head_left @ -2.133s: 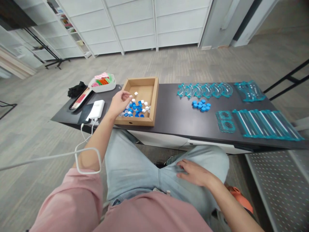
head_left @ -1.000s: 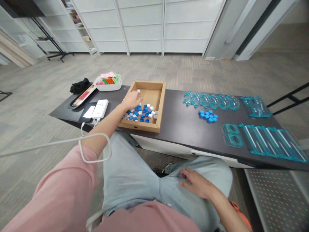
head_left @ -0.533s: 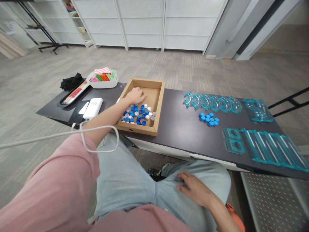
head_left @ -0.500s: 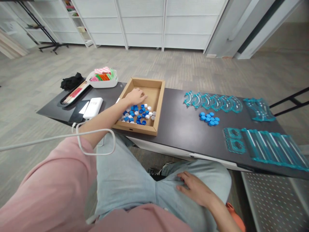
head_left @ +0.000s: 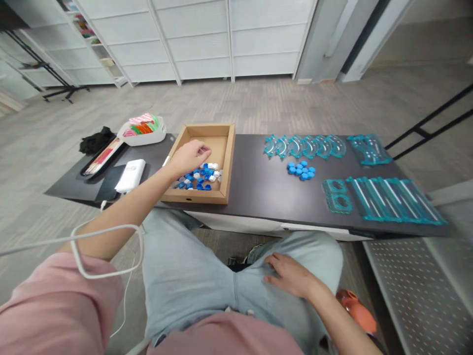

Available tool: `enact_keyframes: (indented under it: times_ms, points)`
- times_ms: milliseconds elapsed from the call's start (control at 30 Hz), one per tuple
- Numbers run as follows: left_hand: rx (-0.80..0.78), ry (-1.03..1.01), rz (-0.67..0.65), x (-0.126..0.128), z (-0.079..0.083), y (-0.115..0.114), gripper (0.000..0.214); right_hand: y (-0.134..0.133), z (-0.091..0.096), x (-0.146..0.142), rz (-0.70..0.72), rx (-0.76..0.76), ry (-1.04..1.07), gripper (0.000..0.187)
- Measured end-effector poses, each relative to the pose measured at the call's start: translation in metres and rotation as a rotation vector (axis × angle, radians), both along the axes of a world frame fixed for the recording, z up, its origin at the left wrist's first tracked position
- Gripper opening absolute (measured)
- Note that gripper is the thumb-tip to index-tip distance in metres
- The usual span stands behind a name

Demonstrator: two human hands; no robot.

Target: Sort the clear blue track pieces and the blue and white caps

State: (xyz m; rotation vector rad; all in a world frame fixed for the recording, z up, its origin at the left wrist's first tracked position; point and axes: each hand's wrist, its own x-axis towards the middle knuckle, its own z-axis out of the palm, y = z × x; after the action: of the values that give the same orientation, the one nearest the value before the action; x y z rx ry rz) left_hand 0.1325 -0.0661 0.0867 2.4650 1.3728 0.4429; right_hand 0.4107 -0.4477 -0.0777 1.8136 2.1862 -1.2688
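Note:
My left hand hovers inside the open cardboard box, its fingers curled together above the heap of small blue and white hexagonal pieces at the box's near end. What the fingers hold, if anything, is hidden. My right hand lies flat on my right thigh, fingers stretched out and holding nothing. A separate small pile of blue hexagonal pieces sits on the dark table, right of the box.
Teal acrylic parts lie to the right: curved pieces, long strips and two small plates. Left of the box are a white power bank, a white tray of coloured items, a black tray of sticks and a white cable.
My left hand reached to the far part of the box, where a lone white piece lay, then drew back over the heap. That piece no longer shows there. The right hand stayed put.

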Motion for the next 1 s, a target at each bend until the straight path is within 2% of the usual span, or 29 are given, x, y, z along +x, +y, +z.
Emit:
enact_keyframes:
  times_ms: [100,200,300,400,467,567,667,867,1000]
  points:
    - [0.041,-0.055,-0.14,0.047,0.011,-0.02,0.035,0.003,0.004,-0.002,0.044,-0.066,-0.052,0.052]
    - [0.096,-0.066,-0.379,0.11,0.007,-0.053,0.038,0.005,0.005,-0.003,0.043,-0.053,-0.057,0.055]
    - [0.134,-0.039,-0.518,0.177,-0.019,-0.088,0.051,0.005,0.001,-0.003,0.048,-0.032,-0.066,0.055]
    - [0.122,0.009,-0.511,0.232,-0.053,-0.111,0.069,0.004,-0.002,-0.004,0.054,-0.02,-0.094,0.058]
    - [0.133,0.02,-0.495,0.256,-0.072,-0.116,0.075,0.004,-0.003,-0.006,0.05,-0.015,-0.114,0.058]
    - [0.149,0.018,-0.513,0.276,-0.089,-0.113,0.076,0.004,-0.003,-0.008,0.034,0.002,-0.127,0.056]
    - [0.124,0.007,-0.551,0.284,-0.097,-0.105,0.076,0.004,-0.004,-0.011,0.028,0.019,-0.121,0.058]
    - [0.128,-0.058,-0.504,0.296,-0.102,-0.096,0.069,0.005,-0.004,-0.013,0.027,0.017,-0.107,0.056]
    - [0.108,-0.052,-0.552,0.302,-0.101,-0.094,0.058,0.004,-0.001,-0.014,0.033,0.002,-0.098,0.057]
